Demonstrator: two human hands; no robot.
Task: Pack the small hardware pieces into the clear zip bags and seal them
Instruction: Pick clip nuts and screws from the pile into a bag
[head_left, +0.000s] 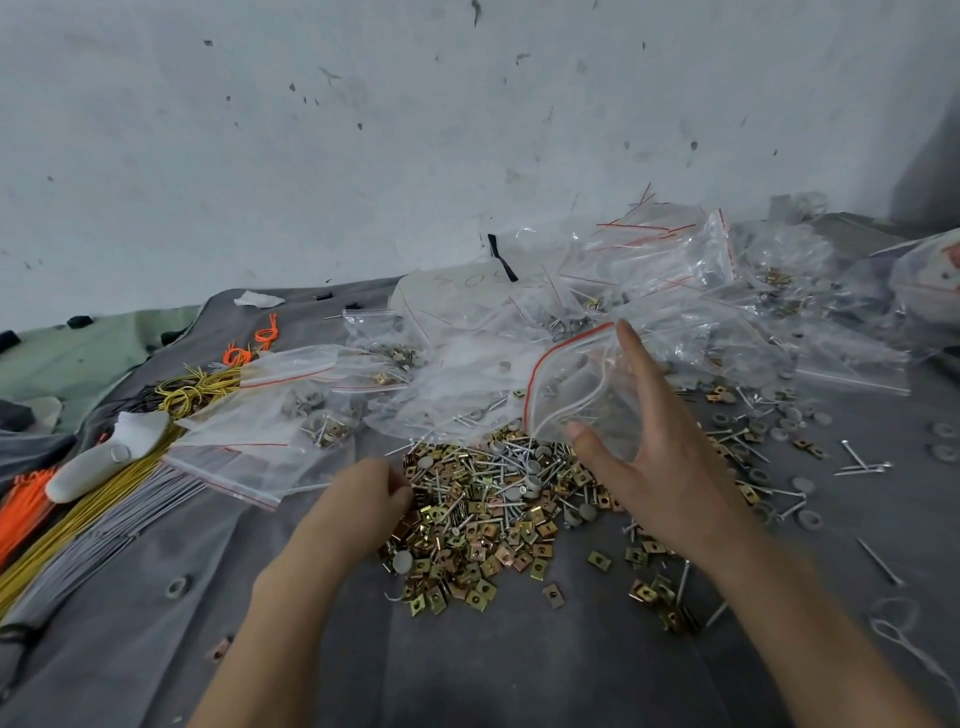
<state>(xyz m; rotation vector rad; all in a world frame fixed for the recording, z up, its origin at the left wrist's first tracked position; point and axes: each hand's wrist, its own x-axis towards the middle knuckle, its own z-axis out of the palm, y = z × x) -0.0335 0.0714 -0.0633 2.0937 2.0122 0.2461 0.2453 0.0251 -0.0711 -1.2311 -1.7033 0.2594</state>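
Observation:
A heap of small hardware pieces (483, 514), brass square clips, silver nails and grey round caps, lies on the grey cloth (519, 675). My left hand (363, 499) is at the heap's left edge, fingers curled down and pinching at pieces there; what they hold is hidden. My right hand (654, 462) is raised over the heap's right side, thumb and straight fingers spread wide against a clear zip bag (566, 384). The bag has a red seal strip and its mouth gapes toward the left, above the heap.
Behind the heap spreads a big pile of clear zip bags (649, 270), some with pieces inside. More filled bags (291, 415) lie at the left. Yellow, grey and orange cord bundles (93, 509) and a white controller (104, 457) sit far left. Loose nails and caps (779, 431) are scattered at the right.

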